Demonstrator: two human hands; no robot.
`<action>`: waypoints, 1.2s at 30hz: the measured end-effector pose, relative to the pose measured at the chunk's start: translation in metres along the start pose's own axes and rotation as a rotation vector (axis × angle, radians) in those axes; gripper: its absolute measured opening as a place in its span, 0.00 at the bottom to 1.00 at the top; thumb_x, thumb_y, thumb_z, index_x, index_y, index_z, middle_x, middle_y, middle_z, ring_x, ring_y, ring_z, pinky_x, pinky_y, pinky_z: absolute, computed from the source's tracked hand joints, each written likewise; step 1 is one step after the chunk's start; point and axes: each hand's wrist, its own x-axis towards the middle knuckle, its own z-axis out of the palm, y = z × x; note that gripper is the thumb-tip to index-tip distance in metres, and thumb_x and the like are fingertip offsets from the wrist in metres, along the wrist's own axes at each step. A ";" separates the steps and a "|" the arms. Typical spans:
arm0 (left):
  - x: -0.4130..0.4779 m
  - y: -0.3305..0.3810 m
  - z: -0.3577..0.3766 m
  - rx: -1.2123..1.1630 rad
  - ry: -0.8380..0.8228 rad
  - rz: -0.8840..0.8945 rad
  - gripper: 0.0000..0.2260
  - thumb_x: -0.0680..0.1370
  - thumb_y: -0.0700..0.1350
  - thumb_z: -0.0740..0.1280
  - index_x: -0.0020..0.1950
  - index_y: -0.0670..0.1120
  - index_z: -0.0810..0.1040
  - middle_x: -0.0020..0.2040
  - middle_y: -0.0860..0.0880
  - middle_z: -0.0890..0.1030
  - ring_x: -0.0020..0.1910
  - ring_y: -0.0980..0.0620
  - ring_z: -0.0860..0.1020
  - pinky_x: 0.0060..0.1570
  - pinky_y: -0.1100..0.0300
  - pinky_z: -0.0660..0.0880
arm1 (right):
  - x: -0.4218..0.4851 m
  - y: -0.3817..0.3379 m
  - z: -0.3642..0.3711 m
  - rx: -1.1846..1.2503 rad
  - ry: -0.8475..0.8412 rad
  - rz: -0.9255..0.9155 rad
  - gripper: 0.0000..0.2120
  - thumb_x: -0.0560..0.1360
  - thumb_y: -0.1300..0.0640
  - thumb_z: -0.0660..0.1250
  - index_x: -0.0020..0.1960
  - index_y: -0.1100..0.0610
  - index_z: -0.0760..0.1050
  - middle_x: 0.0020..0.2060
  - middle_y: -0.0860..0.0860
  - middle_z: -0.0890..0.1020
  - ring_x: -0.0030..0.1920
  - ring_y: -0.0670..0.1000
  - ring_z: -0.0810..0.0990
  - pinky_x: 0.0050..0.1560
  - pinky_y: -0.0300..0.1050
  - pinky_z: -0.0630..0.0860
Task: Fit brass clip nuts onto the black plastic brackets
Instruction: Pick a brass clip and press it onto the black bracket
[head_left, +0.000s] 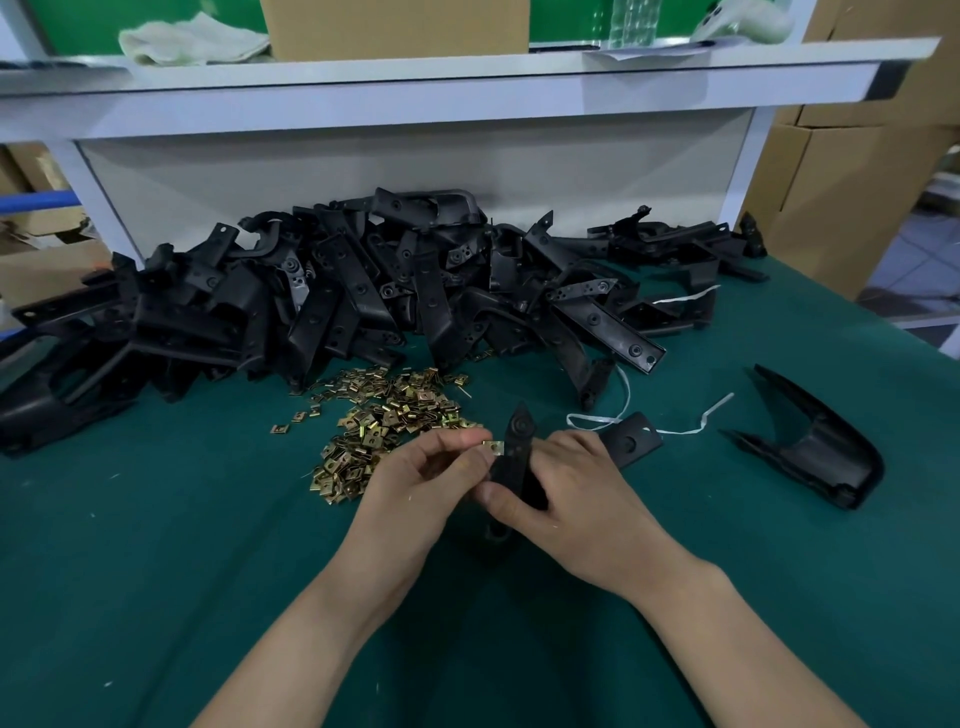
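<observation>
Two hands are in play over the green mat (156, 545). The left hand (415, 478) pinches one brass clip nut (493, 446) between thumb and fingertips, the other fingers curled under. The right hand (566, 499) grips one black bracket (519, 441), thumb across its front and fingers wrapped behind. The nut sits right against the bracket's left edge, just below the pointed top. Touching, yes, but whether it is slid on I cannot tell.

One loose heap of clip nuts (384, 415) lies just beyond the left hand. There are far too many to count, with three strays off its left side. Behind it is one big pile of brackets (363, 291), so tangled that no count is possible. One lone bracket (810, 447) lies well apart to the right. One white strap (627, 392) loops across the mat near the right hand, and a second short stretch shows up by the pile.

The right hand's fingers cover the held bracket's middle. Its flat plate pokes out beyond the knuckles, and a dark tip peeks out below both hands. The left end of the pile runs off the frame. Both forearms are cut by the bottom edge.

Up top, one shelf (415, 78) carries one cardboard box (395, 23), cropped at the top, and one pale cloth (192, 41). The small items at the shelf's right end are too blurred to name. More cartons (831, 182) stand at the right, partly out of frame.
</observation>
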 end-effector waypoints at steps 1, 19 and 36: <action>0.000 0.000 0.000 -0.007 0.004 -0.005 0.11 0.70 0.49 0.75 0.51 0.51 0.86 0.43 0.52 0.85 0.45 0.57 0.81 0.53 0.57 0.76 | 0.000 0.000 0.000 -0.010 -0.010 0.001 0.30 0.77 0.26 0.42 0.54 0.44 0.74 0.41 0.40 0.75 0.44 0.43 0.69 0.60 0.43 0.62; 0.004 -0.001 -0.002 -0.005 0.021 -0.033 0.10 0.69 0.49 0.75 0.49 0.49 0.87 0.42 0.48 0.85 0.42 0.53 0.82 0.48 0.60 0.79 | 0.002 0.000 0.003 -0.071 -0.009 -0.011 0.33 0.77 0.26 0.39 0.55 0.46 0.74 0.42 0.42 0.78 0.45 0.45 0.71 0.60 0.45 0.62; -0.003 0.005 0.001 0.053 0.047 -0.033 0.07 0.78 0.41 0.71 0.48 0.52 0.86 0.41 0.49 0.84 0.41 0.55 0.80 0.53 0.52 0.78 | 0.004 -0.006 0.004 -0.252 0.000 -0.016 0.31 0.79 0.31 0.39 0.53 0.50 0.74 0.41 0.44 0.76 0.47 0.48 0.71 0.62 0.45 0.61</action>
